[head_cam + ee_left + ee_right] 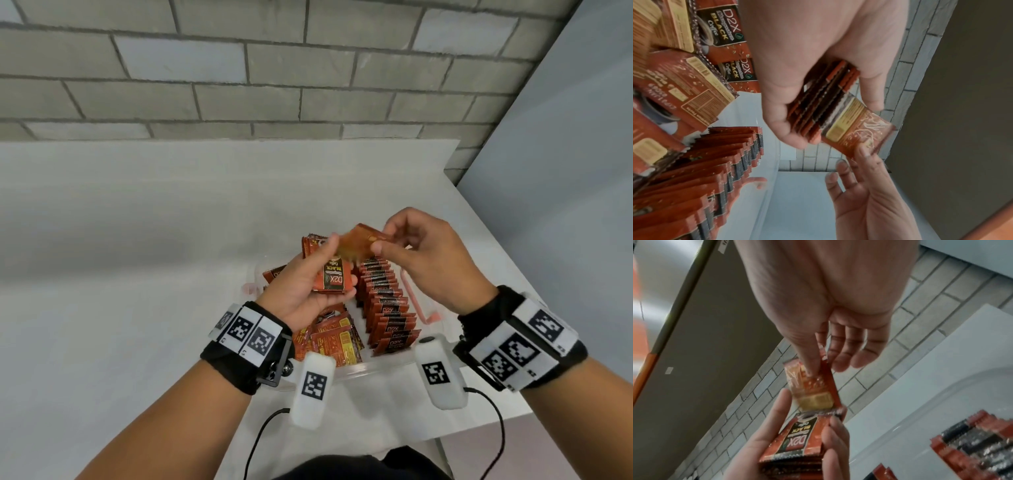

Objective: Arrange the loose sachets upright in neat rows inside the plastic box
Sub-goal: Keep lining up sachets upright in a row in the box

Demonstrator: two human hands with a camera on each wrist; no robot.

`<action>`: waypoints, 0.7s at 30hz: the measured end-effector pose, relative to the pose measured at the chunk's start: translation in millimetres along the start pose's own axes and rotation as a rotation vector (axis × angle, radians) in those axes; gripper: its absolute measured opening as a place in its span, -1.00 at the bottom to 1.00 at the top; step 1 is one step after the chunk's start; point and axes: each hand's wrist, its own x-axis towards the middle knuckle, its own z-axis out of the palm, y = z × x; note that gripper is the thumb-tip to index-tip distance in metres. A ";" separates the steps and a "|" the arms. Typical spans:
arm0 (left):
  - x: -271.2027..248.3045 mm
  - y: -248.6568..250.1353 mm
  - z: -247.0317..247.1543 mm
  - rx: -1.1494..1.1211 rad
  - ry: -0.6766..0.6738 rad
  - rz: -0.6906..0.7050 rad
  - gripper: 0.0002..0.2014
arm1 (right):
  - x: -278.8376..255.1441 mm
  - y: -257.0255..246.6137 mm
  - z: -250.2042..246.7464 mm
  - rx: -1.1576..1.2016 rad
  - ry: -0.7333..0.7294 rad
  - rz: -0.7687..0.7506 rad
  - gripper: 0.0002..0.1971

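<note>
My left hand (310,284) grips a small stack of red-and-black coffee sachets (334,278) above the clear plastic box (383,366); the stack (818,104) sits between thumb and fingers, label (795,441) facing up. My right hand (416,255) pinches one blurred sachet (356,245) by its far end, thumb on top (812,368), its other end touching the stack. The same sachet (859,133) shows its back panel. Inside the box, a row of upright sachets (385,301) fills the right side; loose sachets (329,337) lie piled at the left.
The box stands on a white table (120,240) against a grey brick wall (239,68). Pink lid clasps (430,317) stick out at the box's sides. The table's right edge (527,281) runs close beside the box. Cables hang from both wrist cameras.
</note>
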 end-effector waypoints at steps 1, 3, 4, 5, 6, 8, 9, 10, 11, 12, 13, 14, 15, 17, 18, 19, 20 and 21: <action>1.3 0.1 -0.3 -0.026 0.016 0.005 -0.60 | -1.5 0.6 -2.2 -0.009 0.018 -0.036 -0.83; 3.1 0.7 1.4 -0.065 0.006 0.009 -0.63 | -6.8 2.2 -2.5 -0.109 -0.033 -0.119 -0.82; 3.9 1.3 3.0 -0.081 -0.011 0.011 -0.67 | -9.7 4.5 -0.4 -0.175 -0.087 -0.155 -0.81; 5.5 1.5 3.5 -0.089 -0.029 0.017 -0.68 | -12.6 7.5 2.1 -0.223 -0.146 -0.171 -0.81; 7.9 1.1 3.5 -0.080 -0.047 0.027 -0.65 | -15.2 10.5 3.8 -0.250 -0.196 -0.164 -0.83; 12.5 0.8 4.2 -0.031 -0.072 0.041 -0.60 | -18.7 13.0 3.7 -0.242 -0.213 -0.133 -0.86; 14.4 0.9 4.7 -0.007 -0.081 0.044 -0.60 | -19.5 12.9 2.1 -0.220 -0.175 -0.123 -0.86; 16.1 0.6 5.3 0.020 -0.090 0.041 -0.63 | -19.7 13.1 -0.4 -0.214 -0.119 -0.115 -0.86; 17.7 0.2 6.1 0.050 -0.094 0.034 -0.66 | -19.1 13.0 -2.9 -0.231 -0.065 -0.104 -0.82; 18.7 -0.2 7.8 0.083 -0.101 0.027 -0.67 | -17.8 13.7 -5.5 -0.254 -0.026 -0.076 -0.76; 20.1 -0.6 9.7 0.108 -0.112 0.021 -0.66 | -16.2 14.5 -8.2 -0.261 -0.011 -0.018 -0.68; 21.9 -1.3 11.9 0.121 -0.127 0.017 -0.65 | -15.0 14.7 -10.4 -0.244 -0.020 0.072 -0.62; 23.6 -1.9 14.5 0.121 -0.138 0.016 -0.64 | -14.6 15.3 -11.9 -0.202 -0.046 0.181 -0.59; 27.3 -3.1 19.6 0.103 -0.150 0.032 -0.64 | -17.4 17.3 -12.4 -0.036 -0.106 0.380 -0.60; 29.6 -3.8 21.3 0.099 -0.151 0.037 -0.65 | -20.3 18.5 -11.8 0.064 -0.126 0.444 -0.63; 31.8 -4.9 22.3 0.097 -0.153 0.038 -0.65 | -23.1 19.7 -11.3 0.146 -0.133 0.467 -0.66; 33.9 -6.6 22.4 0.101 -0.158 0.033 -0.64 | -25.5 21.2 -11.5 0.198 -0.123 0.460 -0.70; 35.6 -8.4 22.3 0.113 -0.173 0.023 -0.61 | -27.1 22.0 -12.2 0.239 -0.098 0.438 -0.72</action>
